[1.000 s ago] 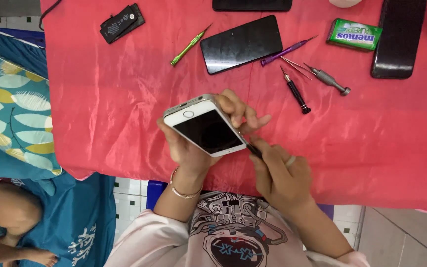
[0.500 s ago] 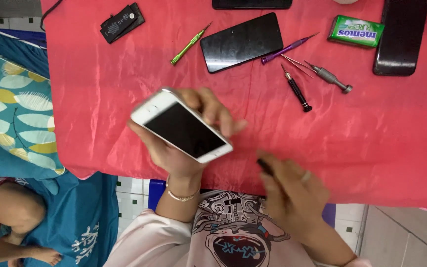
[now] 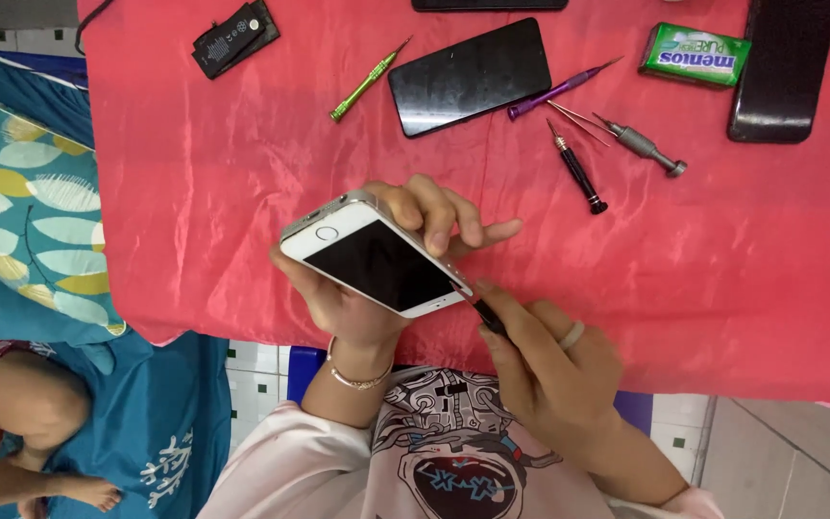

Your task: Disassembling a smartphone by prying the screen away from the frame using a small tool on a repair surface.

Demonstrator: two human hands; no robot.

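Observation:
My left hand (image 3: 377, 279) grips a white smartphone (image 3: 377, 258) with a dark screen, held tilted above the near edge of the red cloth (image 3: 242, 192). My fingers wrap round its far side. My right hand (image 3: 549, 370) holds a small dark tool (image 3: 489, 315) whose tip touches the phone's lower right corner. A ring sits on one right finger and a thin bracelet on my left wrist.
On the red cloth lie a black phone panel (image 3: 470, 77), a green screwdriver (image 3: 367, 82), a purple one (image 3: 559, 88), a black one (image 3: 576, 171), a grey one (image 3: 641, 146), a battery (image 3: 234, 37), a green packet (image 3: 695, 56) and a black case (image 3: 782, 67). A person's leg (image 3: 12, 404) is at lower left.
My left hand swung the phone left and away from the tool, then brought it back. My right hand has returned the tool tip to the phone's corner.

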